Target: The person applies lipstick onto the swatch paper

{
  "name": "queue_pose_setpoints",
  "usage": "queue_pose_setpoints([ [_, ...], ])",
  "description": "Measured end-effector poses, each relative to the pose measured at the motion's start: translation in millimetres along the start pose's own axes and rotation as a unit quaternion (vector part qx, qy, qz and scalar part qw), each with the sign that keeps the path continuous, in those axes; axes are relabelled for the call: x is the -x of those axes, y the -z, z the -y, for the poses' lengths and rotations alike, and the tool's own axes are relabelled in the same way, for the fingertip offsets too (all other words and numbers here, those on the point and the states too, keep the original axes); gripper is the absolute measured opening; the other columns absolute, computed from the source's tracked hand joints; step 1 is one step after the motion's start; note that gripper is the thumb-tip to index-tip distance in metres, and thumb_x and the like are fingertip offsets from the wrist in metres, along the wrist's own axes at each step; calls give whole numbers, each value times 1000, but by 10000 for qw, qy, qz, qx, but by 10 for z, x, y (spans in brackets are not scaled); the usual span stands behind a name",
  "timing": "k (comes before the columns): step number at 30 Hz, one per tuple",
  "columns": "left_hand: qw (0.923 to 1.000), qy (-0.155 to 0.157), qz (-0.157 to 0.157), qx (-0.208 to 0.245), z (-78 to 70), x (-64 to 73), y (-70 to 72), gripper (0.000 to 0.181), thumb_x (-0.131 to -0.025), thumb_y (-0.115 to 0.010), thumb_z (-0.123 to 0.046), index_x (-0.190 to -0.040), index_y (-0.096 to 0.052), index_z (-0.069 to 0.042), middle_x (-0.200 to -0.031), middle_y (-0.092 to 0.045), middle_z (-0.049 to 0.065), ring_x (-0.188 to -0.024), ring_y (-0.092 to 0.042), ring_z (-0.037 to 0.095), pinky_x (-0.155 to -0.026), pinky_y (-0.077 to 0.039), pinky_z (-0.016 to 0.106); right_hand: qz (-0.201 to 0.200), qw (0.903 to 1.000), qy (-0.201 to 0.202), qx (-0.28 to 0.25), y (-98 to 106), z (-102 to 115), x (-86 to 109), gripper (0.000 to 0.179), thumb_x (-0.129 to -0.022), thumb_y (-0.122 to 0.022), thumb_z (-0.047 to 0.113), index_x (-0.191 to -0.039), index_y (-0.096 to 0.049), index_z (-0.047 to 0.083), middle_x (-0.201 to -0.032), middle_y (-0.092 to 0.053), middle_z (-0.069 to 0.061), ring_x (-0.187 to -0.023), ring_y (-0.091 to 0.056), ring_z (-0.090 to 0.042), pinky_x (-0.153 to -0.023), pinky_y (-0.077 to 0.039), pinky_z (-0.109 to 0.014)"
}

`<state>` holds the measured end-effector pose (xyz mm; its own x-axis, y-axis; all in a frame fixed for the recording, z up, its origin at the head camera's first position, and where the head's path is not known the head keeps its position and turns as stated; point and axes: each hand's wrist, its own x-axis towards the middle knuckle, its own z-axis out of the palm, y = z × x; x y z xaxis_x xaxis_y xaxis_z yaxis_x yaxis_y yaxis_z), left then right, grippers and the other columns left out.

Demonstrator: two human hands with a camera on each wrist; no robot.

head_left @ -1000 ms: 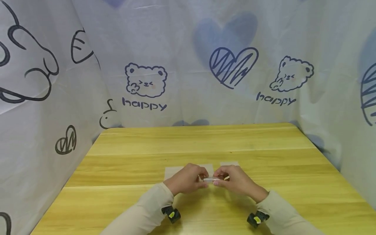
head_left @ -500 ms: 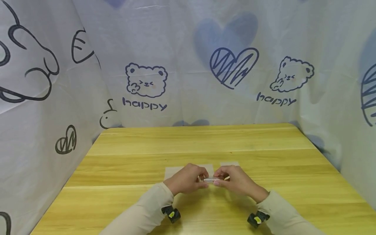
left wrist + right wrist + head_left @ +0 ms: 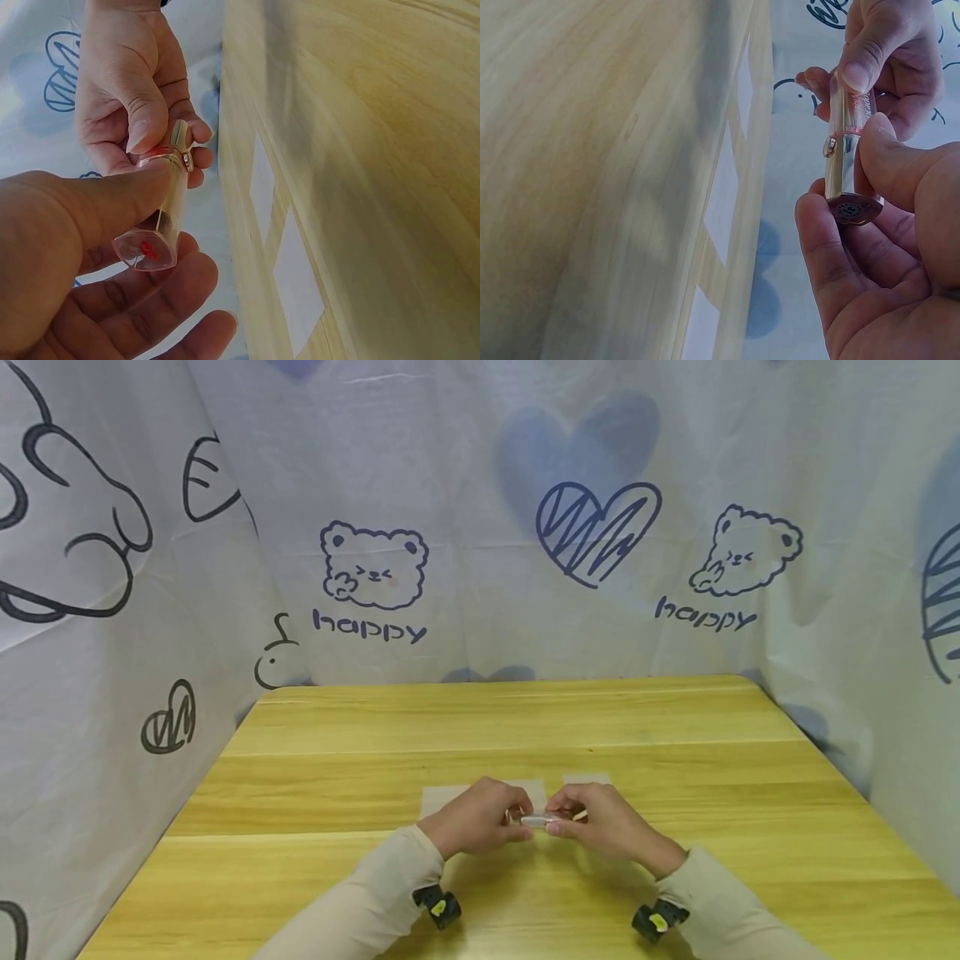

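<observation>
Between both hands is a slim, shiny lipstick tube [image 3: 534, 820], lying sideways over the table. My left hand [image 3: 480, 817] pinches the clear, pinkish end, which bears a small red mark on its tip in the left wrist view. My right hand [image 3: 603, 818] grips the opposite, metallic end with thumb and fingers; the right wrist view shows that end's dark patterned base [image 3: 853, 208]. A gold strip [image 3: 838, 161] with a small clasp runs along the side. The fingers cover parts of the tube.
White paper pieces [image 3: 444, 797] lie flat on the wooden table [image 3: 375, 727] just beyond the hands; another small white paper [image 3: 587, 778] is to the right. A printed cloth [image 3: 465, 510] hangs behind the table and along both sides.
</observation>
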<state>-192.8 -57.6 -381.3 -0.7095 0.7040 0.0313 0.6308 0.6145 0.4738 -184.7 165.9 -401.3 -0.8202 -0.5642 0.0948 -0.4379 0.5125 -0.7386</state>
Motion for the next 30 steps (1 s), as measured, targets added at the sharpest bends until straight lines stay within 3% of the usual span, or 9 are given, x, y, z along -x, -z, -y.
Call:
queue_pose_setpoints([
  [22, 9997, -39, -94, -210, 2, 21, 31, 19, -90, -72, -20, -103, -68, -6, -91, -69, 1, -80, -61, 7, -70, -50, 21, -129, 9998, 77, 162, 4, -6, -9, 11, -91, -69, 19, -98, -68, 11, -89, -64, 6, -85, -63, -13, -72, -53, -25],
  [30, 9987, 176, -219, -415, 80, 95, 71, 23, -91, -71, -21, -107, -67, -6, -96, -69, 5, -88, -65, 13, -75, -52, 25, -550, 9970, -368, 391, 80, -77, 52, 10, -91, -70, 15, -98, -68, 9, -86, -62, 5, -85, -62, -14, -72, -53, -28],
])
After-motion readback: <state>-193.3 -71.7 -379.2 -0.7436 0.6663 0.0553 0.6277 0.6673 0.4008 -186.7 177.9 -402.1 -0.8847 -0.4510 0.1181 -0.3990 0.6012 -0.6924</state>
